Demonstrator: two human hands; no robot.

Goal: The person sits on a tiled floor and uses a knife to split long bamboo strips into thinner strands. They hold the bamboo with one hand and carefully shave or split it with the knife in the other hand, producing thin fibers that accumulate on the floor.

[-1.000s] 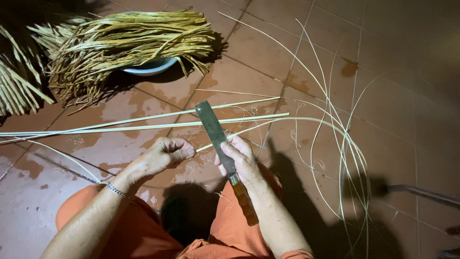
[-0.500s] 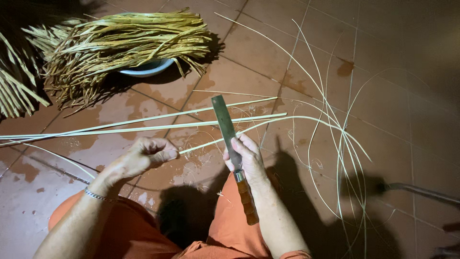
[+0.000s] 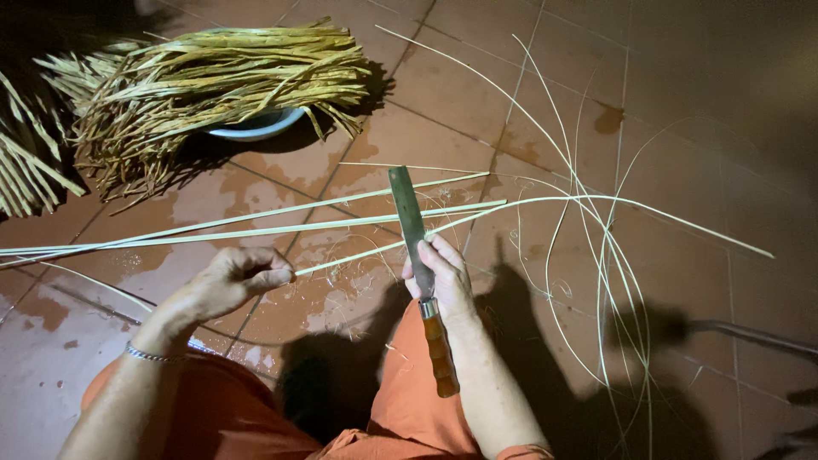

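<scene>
My left hand [image 3: 230,283] pinches the near end of a thin pale strip [image 3: 528,203] that runs right across the tiled floor and curves away. My right hand [image 3: 443,277] grips a long flat-bladed knife [image 3: 407,217] near where the blade meets its brown wooden handle [image 3: 439,353]. The blade points away from me and crosses the strip just above my fingers. Two more long pale strips [image 3: 256,228] lie side by side on the floor beyond my hands. My orange-clad legs [image 3: 230,417] fill the bottom of the view.
A heap of dry yellowish leaf strips [image 3: 213,81] rests on a pale bowl [image 3: 256,129] at the top left. More stiff leaf ends [image 3: 25,166] poke in from the left edge. Several thin curved strips [image 3: 605,247] lie on the wet red tiles to the right.
My left hand has slid left along the strip, and the knife blade has swung more upright with my right hand shifting slightly right.
</scene>
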